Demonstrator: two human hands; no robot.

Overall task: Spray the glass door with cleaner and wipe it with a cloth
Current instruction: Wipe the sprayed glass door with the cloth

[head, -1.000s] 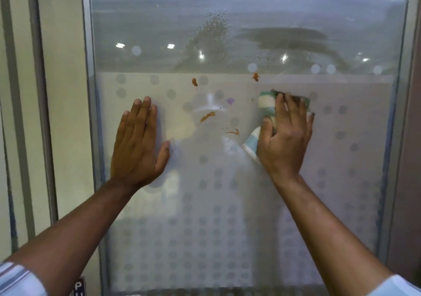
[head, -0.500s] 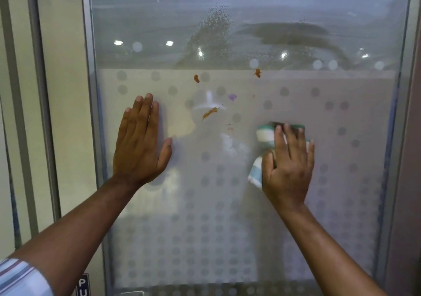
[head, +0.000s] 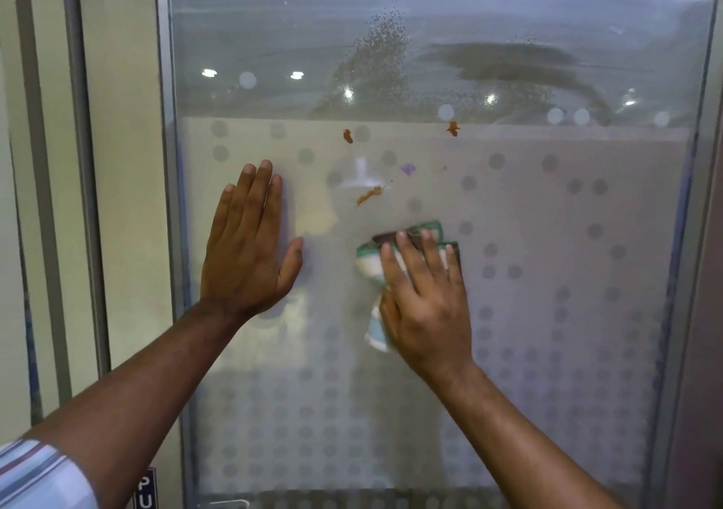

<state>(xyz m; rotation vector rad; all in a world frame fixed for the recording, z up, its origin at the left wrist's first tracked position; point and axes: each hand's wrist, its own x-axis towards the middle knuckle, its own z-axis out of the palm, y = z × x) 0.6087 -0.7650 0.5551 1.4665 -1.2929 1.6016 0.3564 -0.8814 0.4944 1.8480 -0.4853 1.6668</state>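
Observation:
The glass door [head: 547,273] fills the view, frosted with grey dots below and clear above, where spray droplets [head: 379,46] and wet streaks show. Orange smears [head: 367,195] and a small purple spot [head: 408,169] sit on the glass above my right hand. My right hand [head: 426,305] presses a folded white cloth with green and blue stripes [head: 369,262] flat against the glass at the middle. My left hand [head: 250,250] lies flat on the glass to the left, fingers apart, holding nothing. No spray bottle is in view.
A metal door frame [head: 166,234] runs down the left of the glass and another frame edge [head: 700,273] down the right. Beige wall panels [head: 121,195] stand to the left. A small blue sign [head: 144,489] sits at the bottom left of the frame.
My right hand has slid the cloth down and then left across the glass, and the orange smear beside it is gone. My left hand has stayed flat in place.

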